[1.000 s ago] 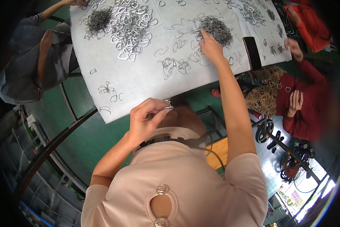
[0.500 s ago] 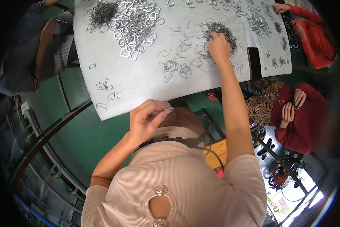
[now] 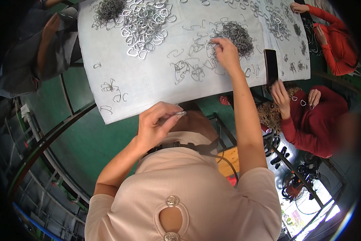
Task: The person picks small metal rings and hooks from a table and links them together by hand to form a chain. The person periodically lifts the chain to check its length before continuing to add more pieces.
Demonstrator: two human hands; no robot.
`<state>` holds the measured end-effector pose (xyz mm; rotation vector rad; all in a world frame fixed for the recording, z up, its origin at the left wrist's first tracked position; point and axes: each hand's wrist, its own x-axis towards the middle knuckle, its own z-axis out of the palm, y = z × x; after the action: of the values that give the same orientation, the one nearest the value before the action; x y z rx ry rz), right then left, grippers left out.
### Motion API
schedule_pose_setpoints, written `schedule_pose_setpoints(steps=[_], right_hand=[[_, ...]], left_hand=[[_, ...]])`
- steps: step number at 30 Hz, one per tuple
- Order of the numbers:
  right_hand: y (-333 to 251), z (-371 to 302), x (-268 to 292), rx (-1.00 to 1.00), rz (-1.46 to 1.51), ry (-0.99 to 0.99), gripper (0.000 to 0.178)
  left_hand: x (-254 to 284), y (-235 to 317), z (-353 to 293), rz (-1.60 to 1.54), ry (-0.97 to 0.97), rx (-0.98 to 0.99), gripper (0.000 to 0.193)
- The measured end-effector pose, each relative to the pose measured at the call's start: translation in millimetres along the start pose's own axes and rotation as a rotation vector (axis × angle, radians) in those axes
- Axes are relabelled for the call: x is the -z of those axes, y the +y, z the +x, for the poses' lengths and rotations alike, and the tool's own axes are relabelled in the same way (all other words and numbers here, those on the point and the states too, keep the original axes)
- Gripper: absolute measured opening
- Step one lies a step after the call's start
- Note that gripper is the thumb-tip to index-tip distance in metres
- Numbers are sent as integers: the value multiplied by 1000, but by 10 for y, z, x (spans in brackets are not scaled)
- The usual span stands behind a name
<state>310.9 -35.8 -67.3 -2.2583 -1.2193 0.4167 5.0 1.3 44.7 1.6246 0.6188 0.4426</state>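
Observation:
My left hand [image 3: 158, 122] is in front of the table's near edge, thumb and fingers pinched on a small shiny metal ring [image 3: 181, 113]; its full shape is partly hidden by the fingers. Over the table, my right hand [image 3: 228, 54] is at the left side of a dense heap of thin bent wire pieces [image 3: 241, 38]. Its index finger and thumb are bent together over loose wires, and what lies between them is too small to make out. Scattered bent wires [image 3: 181, 70] lie left of that hand. Farther left sits a pile of flat silvery D-shaped rings [image 3: 142, 30].
A white-covered table [image 3: 144, 90] spans the front. Another wire heap [image 3: 110, 10] is at the far left, and a black phone [image 3: 271, 64] lies near the right edge. Co-workers sit left and right; one in dark red [image 3: 309, 120] holds rings, a hand close to the phone.
My right hand has shifted left, from on top of the wire heap to its left side. My left hand keeps its pinch on the ring. The dark-red-sleeved co-worker's hand has moved toward the phone.

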Motion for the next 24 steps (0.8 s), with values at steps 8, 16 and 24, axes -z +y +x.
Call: schedule_pose_setpoints(steps=[8,16,24], right_hand=[[95,-50,14,-161,-152,-78,22],[-73,45,-22,-189,-252,-78,21],[-42,58,-12,-192,-50,-75,23]], left_hand=[[13,1,-32,-1,5,-8,15],[36,-12,-60,11,11,-6,15],[51,-52,-100,2,-2,4,15]])
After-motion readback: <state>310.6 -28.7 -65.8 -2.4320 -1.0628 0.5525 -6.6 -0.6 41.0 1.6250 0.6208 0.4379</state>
